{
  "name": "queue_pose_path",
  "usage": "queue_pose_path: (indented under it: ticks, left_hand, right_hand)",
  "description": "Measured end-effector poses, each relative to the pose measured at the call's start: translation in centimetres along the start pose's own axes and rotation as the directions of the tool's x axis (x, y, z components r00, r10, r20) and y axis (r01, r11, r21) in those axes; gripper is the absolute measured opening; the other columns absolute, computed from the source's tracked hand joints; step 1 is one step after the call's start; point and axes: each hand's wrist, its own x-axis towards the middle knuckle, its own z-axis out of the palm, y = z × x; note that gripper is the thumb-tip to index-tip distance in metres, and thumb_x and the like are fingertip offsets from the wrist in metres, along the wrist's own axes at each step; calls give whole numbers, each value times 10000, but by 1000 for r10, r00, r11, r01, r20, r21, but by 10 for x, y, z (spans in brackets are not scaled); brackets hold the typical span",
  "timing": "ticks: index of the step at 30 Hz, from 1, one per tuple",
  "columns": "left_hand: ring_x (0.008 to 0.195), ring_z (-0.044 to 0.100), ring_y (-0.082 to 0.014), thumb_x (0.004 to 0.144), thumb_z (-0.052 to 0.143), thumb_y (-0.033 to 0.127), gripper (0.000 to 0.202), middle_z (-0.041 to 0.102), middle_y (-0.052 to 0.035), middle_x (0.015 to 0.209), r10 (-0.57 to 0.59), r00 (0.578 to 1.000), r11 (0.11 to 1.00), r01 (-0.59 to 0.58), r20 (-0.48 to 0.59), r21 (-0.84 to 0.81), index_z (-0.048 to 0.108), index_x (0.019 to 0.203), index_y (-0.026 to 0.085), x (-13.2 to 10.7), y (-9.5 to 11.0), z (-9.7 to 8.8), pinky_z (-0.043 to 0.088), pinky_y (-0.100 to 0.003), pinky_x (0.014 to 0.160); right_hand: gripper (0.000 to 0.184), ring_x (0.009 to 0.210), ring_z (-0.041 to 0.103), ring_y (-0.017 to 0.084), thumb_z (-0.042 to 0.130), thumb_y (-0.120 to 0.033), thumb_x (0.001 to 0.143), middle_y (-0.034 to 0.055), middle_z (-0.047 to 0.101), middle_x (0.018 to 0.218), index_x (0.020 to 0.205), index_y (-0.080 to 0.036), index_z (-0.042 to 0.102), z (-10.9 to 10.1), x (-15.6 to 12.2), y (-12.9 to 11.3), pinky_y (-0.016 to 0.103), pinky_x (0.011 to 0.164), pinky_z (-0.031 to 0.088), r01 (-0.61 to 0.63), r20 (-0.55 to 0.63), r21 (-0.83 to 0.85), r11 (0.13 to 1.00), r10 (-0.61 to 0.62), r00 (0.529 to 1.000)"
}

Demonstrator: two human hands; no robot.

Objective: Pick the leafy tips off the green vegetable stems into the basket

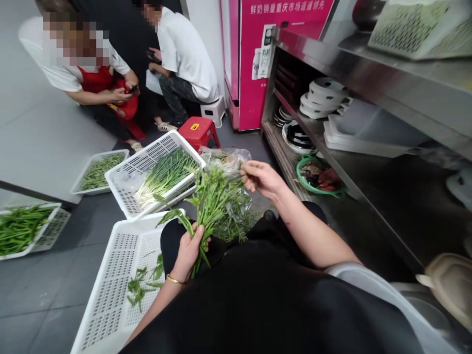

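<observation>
Leafy greens (216, 199) stand bunched over the lap, their stems gripped in the closed left hand (189, 250). The right hand (262, 178), up and right of it, has its fingers pinched together at the bunch's top edge. A white basket (106, 305) holding loose leaves lies just left of the left hand.

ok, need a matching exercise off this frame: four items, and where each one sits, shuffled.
Items
1. leafy green bunch
2. scallions
3. loose leaves
4. stacked plates

Places
A. on the steel shelf
B. in the left hand
C. in the far white crate
D. in the near white crate

Pairs: 1-B, 2-C, 3-D, 4-A
</observation>
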Motion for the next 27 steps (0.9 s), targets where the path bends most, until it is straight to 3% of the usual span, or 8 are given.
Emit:
queue_pose_path:
  ticks: [6,10,13,15,18,22,25,27]
  left_hand:
    - [431,500,-99,760,606,461,356,572,13,578,12,995,997,-19,100,76,575,904,137,0,-5,-7,432,-215,415]
    - [456,497,-97,740,637,427,308,557,16,575,22,990,994,-35,138,99,600,841,139,-1,-3,-7,428,-208,430]
    - [455,493,-97,734,641,426,303,562,14,571,11,986,994,-29,168,108,609,832,141,-1,-1,-6,427,-209,435]
    - [442,486,-97,727,642,436,306,564,13,561,3,984,993,-25,180,117,611,808,142,-1,1,-4,419,-210,425]
    - [431,483,-101,717,646,451,313,566,7,552,-9,981,991,-18,194,133,603,760,144,-2,4,-1,407,-212,410]
    - [416,487,-108,714,641,474,334,579,-5,541,-55,969,993,28,239,113,576,734,146,-6,9,-1,395,-214,390]
    - [404,472,-105,724,629,487,348,573,-3,522,-72,964,996,58,257,61,556,766,149,-8,11,-3,380,-210,371]
    - [400,466,-100,727,629,485,347,570,0,518,-73,965,997,62,254,50,546,768,150,-8,11,-5,372,-205,367]
  right_hand:
    - [429,431,450,52,439,-616,808,-35,516,565,732,-204,529,-66,-18,-33,174,392,355,374,-230,-76,924,-381,895]
    - [482,402,471,84,537,-649,725,-7,547,520,672,-175,614,-86,-51,-43,227,410,384,245,198,-452,858,-172,965]
    - [361,505,549,116,664,-517,688,18,620,600,736,-159,671,-77,-67,-44,244,510,429,220,337,-775,593,93,937]
    - [328,630,580,126,624,-465,752,46,662,775,870,-163,670,-63,-66,-47,246,591,448,272,233,-835,479,-142,962]
    - [347,764,580,128,573,-392,818,79,617,1038,1092,-182,603,-41,-47,-50,258,683,456,395,218,-840,372,-436,873]
    - [238,804,572,153,555,-323,841,70,620,935,1011,-182,645,-24,-8,-39,281,729,435,505,435,-848,164,-332,837]
    - [189,774,572,152,502,-249,870,61,626,793,831,-146,655,-19,7,-28,290,742,429,510,430,-836,203,-337,838]
    - [166,750,570,138,521,-262,857,46,622,777,815,-148,634,-19,8,-29,279,727,441,502,351,-778,378,-402,846]
